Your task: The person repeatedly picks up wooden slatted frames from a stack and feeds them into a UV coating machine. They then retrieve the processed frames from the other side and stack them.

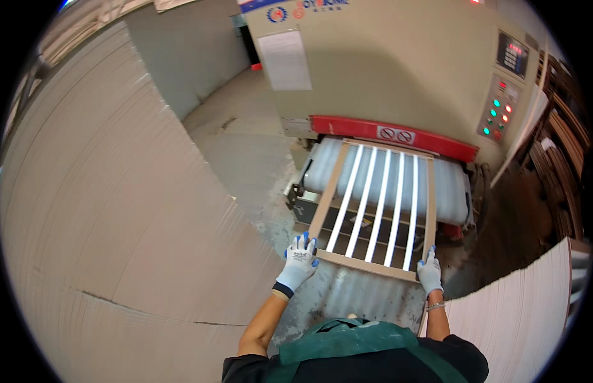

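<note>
A slatted wooden frame (pixel 375 199) with white slats and tan rails lies flat, its far end on the white roller bed (pixel 451 186) of a beige machine (pixel 398 70). My left hand (pixel 298 263), in a white glove with blue fingertips, grips the frame's near left corner. My right hand (pixel 429 271), gloved the same way, grips the near right corner. Both arms reach forward from below.
A tall stack of pale boards (pixel 111 210) fills the left side. Another board stack (pixel 526 306) stands at the lower right. A red guard bar (pixel 398 135) crosses the machine mouth, a button panel (pixel 501 112) sits to its right, and dark wooden parts (pixel 561 172) are piled far right.
</note>
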Action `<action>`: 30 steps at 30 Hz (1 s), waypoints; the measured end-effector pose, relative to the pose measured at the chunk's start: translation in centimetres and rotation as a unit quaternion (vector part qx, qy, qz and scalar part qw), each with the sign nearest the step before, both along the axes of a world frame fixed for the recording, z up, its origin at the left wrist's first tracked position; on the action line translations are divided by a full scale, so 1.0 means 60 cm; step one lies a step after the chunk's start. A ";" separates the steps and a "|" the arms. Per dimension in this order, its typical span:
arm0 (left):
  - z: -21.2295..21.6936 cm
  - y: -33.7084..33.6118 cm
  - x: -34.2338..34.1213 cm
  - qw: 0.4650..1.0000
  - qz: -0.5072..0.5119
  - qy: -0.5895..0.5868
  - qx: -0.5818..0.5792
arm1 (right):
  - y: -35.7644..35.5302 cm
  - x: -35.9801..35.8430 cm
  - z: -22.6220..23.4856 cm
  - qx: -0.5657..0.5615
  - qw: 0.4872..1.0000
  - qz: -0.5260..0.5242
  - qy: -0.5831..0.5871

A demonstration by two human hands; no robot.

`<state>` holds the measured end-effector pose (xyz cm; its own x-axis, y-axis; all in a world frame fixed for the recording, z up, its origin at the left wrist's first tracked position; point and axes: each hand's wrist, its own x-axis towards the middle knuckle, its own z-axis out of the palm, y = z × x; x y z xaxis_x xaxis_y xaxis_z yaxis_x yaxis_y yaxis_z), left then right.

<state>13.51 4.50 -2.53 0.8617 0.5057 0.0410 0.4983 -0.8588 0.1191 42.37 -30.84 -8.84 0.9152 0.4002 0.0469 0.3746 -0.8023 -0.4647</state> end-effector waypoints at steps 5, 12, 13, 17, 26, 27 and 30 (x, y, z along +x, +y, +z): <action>0.192 0.010 -0.089 0.994 0.005 -0.091 0.056 | 0.031 0.036 -0.036 -0.005 1.000 0.011 0.024; 0.714 0.079 -0.328 0.805 0.163 -0.213 0.528 | 0.049 0.111 -0.060 -0.013 0.999 0.028 0.009; 0.798 0.084 -0.362 0.745 0.155 -0.195 0.619 | 0.055 0.119 -0.058 -0.013 0.999 0.034 0.007; 1.018 0.058 -0.467 0.585 0.340 -0.060 0.734 | 0.053 0.137 -0.009 -0.100 0.995 0.021 0.008; 1.068 0.024 -0.554 0.689 0.375 -0.005 0.619 | 0.179 0.032 0.211 0.114 0.983 0.122 -0.075; 1.058 0.009 -0.565 0.648 0.273 -0.002 0.711 | 0.203 0.008 0.236 0.157 0.971 0.168 -0.070; 1.048 -0.049 -0.581 0.630 0.061 -0.057 0.772 | 0.284 -0.065 0.324 0.236 0.938 0.254 -0.003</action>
<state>-21.35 1.57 60.35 0.7672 -0.1506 0.6235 0.6357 0.0488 -0.7704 38.45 -13.77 10.61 0.6114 0.7176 0.3335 0.6563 -0.2244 -0.7204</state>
